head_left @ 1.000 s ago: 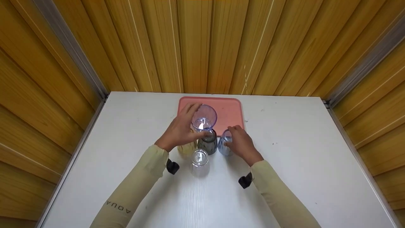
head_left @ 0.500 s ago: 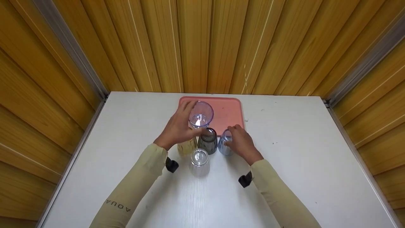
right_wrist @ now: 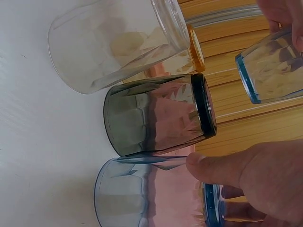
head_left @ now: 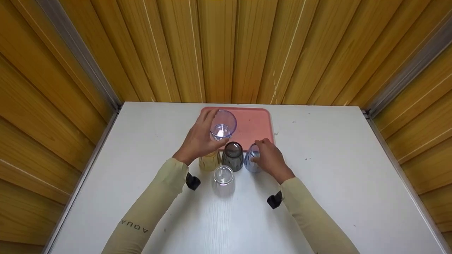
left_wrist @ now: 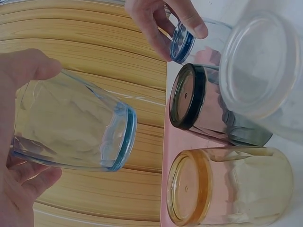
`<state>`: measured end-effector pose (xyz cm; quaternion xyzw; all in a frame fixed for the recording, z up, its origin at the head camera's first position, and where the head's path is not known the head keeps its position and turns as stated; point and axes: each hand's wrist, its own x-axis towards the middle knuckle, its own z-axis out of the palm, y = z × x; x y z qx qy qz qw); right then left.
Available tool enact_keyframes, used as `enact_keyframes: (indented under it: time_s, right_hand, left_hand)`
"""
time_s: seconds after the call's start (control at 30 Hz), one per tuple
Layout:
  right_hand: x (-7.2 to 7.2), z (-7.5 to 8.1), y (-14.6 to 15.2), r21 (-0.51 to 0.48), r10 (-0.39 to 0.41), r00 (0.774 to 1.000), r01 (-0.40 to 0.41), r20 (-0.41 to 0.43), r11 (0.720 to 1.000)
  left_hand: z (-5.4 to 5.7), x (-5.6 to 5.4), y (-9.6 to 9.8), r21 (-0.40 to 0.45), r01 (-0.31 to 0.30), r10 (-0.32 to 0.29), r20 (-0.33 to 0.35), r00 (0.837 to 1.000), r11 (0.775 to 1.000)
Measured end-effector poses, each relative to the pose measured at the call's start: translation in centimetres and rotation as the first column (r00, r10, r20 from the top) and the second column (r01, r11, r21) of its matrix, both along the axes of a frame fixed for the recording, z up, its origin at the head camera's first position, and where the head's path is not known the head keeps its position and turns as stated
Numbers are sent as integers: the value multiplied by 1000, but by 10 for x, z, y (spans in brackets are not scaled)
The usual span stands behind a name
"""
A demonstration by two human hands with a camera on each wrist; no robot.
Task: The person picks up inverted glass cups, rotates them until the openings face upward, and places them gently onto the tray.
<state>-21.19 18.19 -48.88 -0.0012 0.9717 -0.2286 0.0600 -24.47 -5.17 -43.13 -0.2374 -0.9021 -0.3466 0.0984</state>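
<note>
My left hand [head_left: 198, 141] grips a blue-tinted drinking glass [left_wrist: 78, 125], mouth up, raised over the pink tray [head_left: 255, 127]. On the white table, my right hand [head_left: 271, 158] pinches the base end of an upside-down light blue glass [right_wrist: 125, 198]. Beside that one stands a dark grey glass [head_left: 232, 160], also inverted. A yellow glass [left_wrist: 227, 187] with an amber base stands upside down at the row's left, partly behind my left hand in the head view. Nearer to me is an inverted clear glass [head_left: 223, 183].
The tray lies flat at the far edge of the white table [head_left: 328, 169], just behind the row of glasses. Yellow wood-look panels [head_left: 233, 53] wall in the back and both sides.
My left hand has carried its glass a little to the left and away from me, off the grey glass and over the tray. The right hand stays on the light blue glass.
</note>
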Motion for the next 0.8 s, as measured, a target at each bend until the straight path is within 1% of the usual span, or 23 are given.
enact_keyframes:
  time_s: [0.23, 0.5, 0.7, 0.8]
  right_hand:
    - [0, 0, -2, -19, -1, 1000, 1, -10, 1000]
    - [3, -2, -1, -35, -5, 1000, 5, -4, 999]
    - [2, -1, -1, -44, -10, 1000, 11, 10, 999]
    - [2, -1, -1, -39, -9, 1000, 10, 5, 999]
  left_hand:
    - [0, -3, -3, 0, -13, 13, 4, 1000, 1000]
    - [-2, -3, -1, -7, -43, 43, 39, 998, 999]
    - [-1, -5, -1, -22, -64, 65, 51, 997, 998]
    - [0, -5, -1, -19, -69, 70, 58, 996, 997]
